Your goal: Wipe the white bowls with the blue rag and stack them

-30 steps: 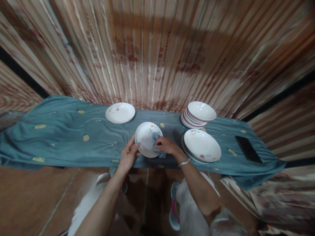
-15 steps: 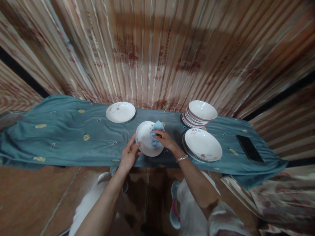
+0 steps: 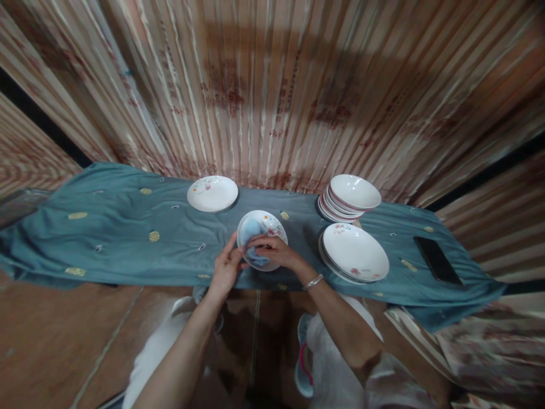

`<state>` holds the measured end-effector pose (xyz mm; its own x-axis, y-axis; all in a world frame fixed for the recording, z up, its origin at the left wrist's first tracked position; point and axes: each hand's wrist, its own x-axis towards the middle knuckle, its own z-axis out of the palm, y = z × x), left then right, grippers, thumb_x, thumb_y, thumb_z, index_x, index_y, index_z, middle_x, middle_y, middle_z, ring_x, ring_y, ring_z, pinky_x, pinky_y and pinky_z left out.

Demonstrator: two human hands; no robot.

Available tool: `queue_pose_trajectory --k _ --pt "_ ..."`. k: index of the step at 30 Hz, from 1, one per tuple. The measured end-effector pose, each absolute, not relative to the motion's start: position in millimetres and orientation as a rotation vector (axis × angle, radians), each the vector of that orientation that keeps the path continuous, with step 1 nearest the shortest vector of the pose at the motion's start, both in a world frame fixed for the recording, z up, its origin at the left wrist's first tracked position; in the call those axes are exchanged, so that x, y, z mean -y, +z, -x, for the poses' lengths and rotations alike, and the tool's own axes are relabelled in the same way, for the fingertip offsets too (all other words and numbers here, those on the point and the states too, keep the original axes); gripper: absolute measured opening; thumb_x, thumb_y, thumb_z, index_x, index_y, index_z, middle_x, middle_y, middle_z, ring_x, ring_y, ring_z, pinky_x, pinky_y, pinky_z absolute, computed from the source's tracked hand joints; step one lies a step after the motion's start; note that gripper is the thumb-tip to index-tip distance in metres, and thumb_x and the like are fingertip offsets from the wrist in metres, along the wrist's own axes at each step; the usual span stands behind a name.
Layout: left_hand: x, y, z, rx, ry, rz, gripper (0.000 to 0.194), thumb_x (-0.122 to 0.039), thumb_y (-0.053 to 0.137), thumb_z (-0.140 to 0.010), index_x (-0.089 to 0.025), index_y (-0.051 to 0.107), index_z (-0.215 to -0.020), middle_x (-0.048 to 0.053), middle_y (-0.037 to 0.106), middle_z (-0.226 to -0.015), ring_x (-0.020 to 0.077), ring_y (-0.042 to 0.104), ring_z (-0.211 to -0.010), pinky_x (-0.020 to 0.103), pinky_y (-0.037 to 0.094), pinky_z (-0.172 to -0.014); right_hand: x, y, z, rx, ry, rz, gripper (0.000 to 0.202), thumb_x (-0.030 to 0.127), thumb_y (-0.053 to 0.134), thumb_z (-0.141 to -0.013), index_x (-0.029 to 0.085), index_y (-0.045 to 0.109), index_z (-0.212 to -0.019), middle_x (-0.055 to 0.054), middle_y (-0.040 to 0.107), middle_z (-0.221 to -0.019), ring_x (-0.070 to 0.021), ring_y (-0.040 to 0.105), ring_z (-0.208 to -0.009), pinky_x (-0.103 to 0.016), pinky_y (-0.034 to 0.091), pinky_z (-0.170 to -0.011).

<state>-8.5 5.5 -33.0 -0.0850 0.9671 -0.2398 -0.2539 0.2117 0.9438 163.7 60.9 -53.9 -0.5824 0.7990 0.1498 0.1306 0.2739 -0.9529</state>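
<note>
A white plate with a flower pattern is tilted toward me above the near edge of the cloth-covered table. My left hand grips its left rim, thumb on the face and fingers behind. With my right hand I press a light blue cloth against the left part of the plate's face; the fingers are closed on the cloth, which is partly blurred. A silver bangle circles my right wrist.
Stacked flowered plates stand to the right, with a stack of bowls behind them. Another flowered plate lies at the back left. A black phone rests at the right end of the teal tablecloth. A pleated curtain hangs behind.
My right hand has slid the cloth from the plate's right side to its left, uncovering the flowers at the upper right. My left hand keeps its grip on the rim.
</note>
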Motion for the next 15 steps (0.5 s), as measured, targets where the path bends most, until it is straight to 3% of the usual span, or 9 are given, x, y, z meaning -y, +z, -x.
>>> queue_pose_trajectory --k 9,15 --pt "-5 -32 7 -1.203 1.228 -0.795 0.102 -0.055 0.081 -0.053 -0.014 0.049 -0.141 -0.004 0.064 -0.068 0.0126 0.058 -0.064 0.027 0.055 -0.062 -55 -52 -187 2.106 1.562 0.911 0.02 0.02 0.059 -0.079 0.015 0.076 -0.089 -0.003 0.073 -0.092 -0.0157 0.064 -0.085 -0.026 0.047 -0.081" --pt "-5 -27 6 -1.21 1.205 -0.804 0.109 -0.059 0.081 -0.05 -0.013 0.046 -0.142 -0.002 0.067 -0.072 0.0155 0.061 -0.071 0.026 0.054 -0.062 -56 -47 -203 2.329 1.266 1.355 0.019 0.02 0.059 -0.079 0.013 0.077 -0.08 -0.002 0.071 -0.072 -0.0119 0.059 -0.064 -0.021 0.039 -0.06"
